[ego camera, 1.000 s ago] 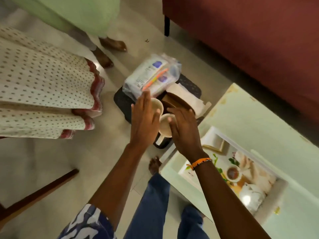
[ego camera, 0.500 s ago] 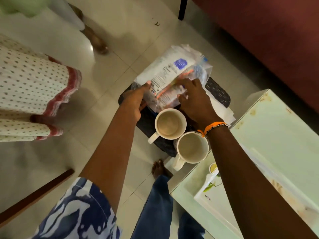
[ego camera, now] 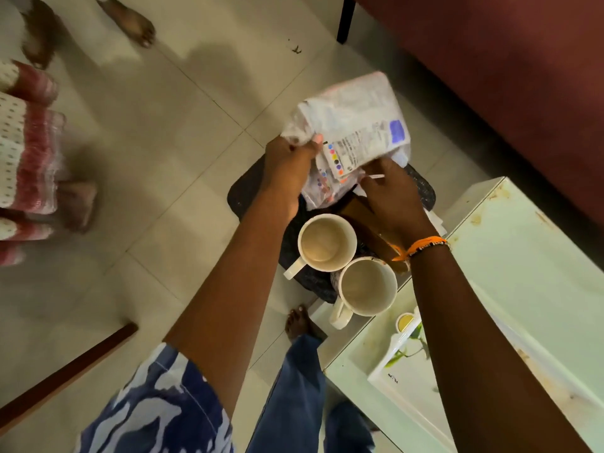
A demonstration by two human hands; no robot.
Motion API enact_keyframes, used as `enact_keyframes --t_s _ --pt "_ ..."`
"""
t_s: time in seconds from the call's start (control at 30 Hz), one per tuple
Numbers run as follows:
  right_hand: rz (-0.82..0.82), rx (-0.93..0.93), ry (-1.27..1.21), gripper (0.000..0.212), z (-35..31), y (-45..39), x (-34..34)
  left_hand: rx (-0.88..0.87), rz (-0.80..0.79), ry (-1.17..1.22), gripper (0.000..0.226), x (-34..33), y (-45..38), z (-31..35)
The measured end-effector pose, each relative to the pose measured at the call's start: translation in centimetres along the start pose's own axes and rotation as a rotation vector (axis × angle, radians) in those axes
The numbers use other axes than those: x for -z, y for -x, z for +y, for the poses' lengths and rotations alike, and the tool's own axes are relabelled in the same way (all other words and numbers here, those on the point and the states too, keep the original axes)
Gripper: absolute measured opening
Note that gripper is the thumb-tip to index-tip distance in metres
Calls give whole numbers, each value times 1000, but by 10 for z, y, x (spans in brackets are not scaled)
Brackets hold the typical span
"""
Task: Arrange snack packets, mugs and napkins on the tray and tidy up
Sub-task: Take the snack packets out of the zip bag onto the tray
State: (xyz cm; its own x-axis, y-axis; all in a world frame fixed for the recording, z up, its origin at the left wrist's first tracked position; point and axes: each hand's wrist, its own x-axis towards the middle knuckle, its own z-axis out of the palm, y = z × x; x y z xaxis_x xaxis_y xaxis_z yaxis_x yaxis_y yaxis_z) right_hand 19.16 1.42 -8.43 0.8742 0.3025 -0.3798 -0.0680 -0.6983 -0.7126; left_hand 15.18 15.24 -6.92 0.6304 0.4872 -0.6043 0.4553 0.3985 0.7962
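Note:
A dark speckled tray [ego camera: 248, 191] sits low beside the table. Two white mugs stand on it: one [ego camera: 327, 242] near its middle, the other [ego camera: 366, 287] at its near edge, both upright. I hold a large white snack packet [ego camera: 356, 125] with a blue label above the tray's far side. My left hand [ego camera: 289, 161] pinches the packet's left corner. My right hand [ego camera: 389, 194] grips its lower edge. A brown item and white napkins [ego camera: 434, 219] peek out under my right hand.
A pale green table [ego camera: 523, 256] fills the right, with a white floral tray [ego camera: 408, 380] and a small yellow-lidded cup [ego camera: 404, 321] on it. A maroon sofa [ego camera: 490, 60] stands behind. Another person's feet [ego camera: 130, 22] and a dotted skirt [ego camera: 26, 152] are at left.
My hands moved from the mugs to the snack packet and have lifted and turned it above the tray. The camera has leaned closer.

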Motion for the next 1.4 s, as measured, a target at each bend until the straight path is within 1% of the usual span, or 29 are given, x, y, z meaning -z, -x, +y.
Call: enact_keyframes --t_s 0.07,0.1,0.13,0.2,0.23,0.3,0.37,0.43,0.47,0.5,0.57,0.67,0.73,0.77,0.8,0.83,0.87,0.9,0.97,1.0,1.03,1.07,1.13,1.2,1.27,1.3,1.33,1.4 --pt "96 -38 -58 26 3 9 12 -184 32 -152 15 -13 18 6" --pt "128 -79 -151 27 4 15 18 -275 33 -225 18 -19 26 6" --pt "146 -131 -303 28 5 23 25 -355 14 -284 22 -26 36 6" --pt "148 -244 -691 33 5 41 42 -507 -67 -367 34 -38 59 6" --pt "139 -291 -875 37 6 51 51 -613 -98 -449 37 -44 71 4" --pt "92 -338 -1165 48 14 72 71 -868 -162 -685 34 -54 96 -2" --pt "-32 -295 -1383 57 28 99 91 -1062 -242 -841 25 -66 127 -16" --pt "-145 -254 -1530 58 44 129 106 -1152 -315 -931 24 -76 159 -37" --pt "-148 -264 -1583 55 55 148 112 -1165 -359 -970 24 -80 177 -50" --pt "-127 -278 -1610 49 68 167 118 -1166 -405 -996 23 -84 195 -64" --pt "-67 -344 -1589 35 96 208 125 -1128 -512 -1004 23 -91 233 -90" --pt "-21 -494 -1527 33 142 264 129 -1043 -673 -982 22 -98 285 -129" --pt "34 -535 -1509 21 173 303 133 -938 -778 -929 14 -99 318 -153" --pt "55 -547 -1499 19 187 319 134 -850 -814 -869 15 -97 329 -161" --pt "81 -560 -1473 18 200 338 135 -743 -833 -806 24 -97 342 -169" --pt "109 -573 -1428 18 213 355 137 -634 -820 -744 33 -99 353 -178" --pt "135 -577 -1378 21 226 371 138 -538 -765 -704 37 -102 363 -187" --pt "154 -571 -1342 24 238 387 137 -453 -680 -685 37 -105 370 -198" --pt "176 -534 -1306 21 256 411 133 -257 -511 -684 28 -110 375 -218" --pt "180 -514 -1294 20 264 421 129 -129 -476 -694 24 -112 376 -227" --pt "178 -494 -1289 22 272 430 125 -17 -479 -717 21 -113 376 -236" --pt "167 -478 -1298 25 279 438 120 43 -491 -746 17 -113 378 -244" --pt "143 -454 -1343 29 290 449 110 25 -477 -766 14 -109 383 -256" --pt "111 -420 -1407 33 300 455 101 -42 -471 -738 23 -107 389 -265" --pt "79 -390 -1453 34 304 454 92 -106 -491 -755 34 -106 392 -272" --pt "69 -394 -1447 34 306 451 87 -136 -501 -779 36 -106 392 -276" --pt "53 -408 -1409 34 308 448 82 -164 -507 -805 35 -105 391 -281" --pt "-10 -419 -1195 34 309 442 73 -186 -529 -817 25 -104 392 -290"
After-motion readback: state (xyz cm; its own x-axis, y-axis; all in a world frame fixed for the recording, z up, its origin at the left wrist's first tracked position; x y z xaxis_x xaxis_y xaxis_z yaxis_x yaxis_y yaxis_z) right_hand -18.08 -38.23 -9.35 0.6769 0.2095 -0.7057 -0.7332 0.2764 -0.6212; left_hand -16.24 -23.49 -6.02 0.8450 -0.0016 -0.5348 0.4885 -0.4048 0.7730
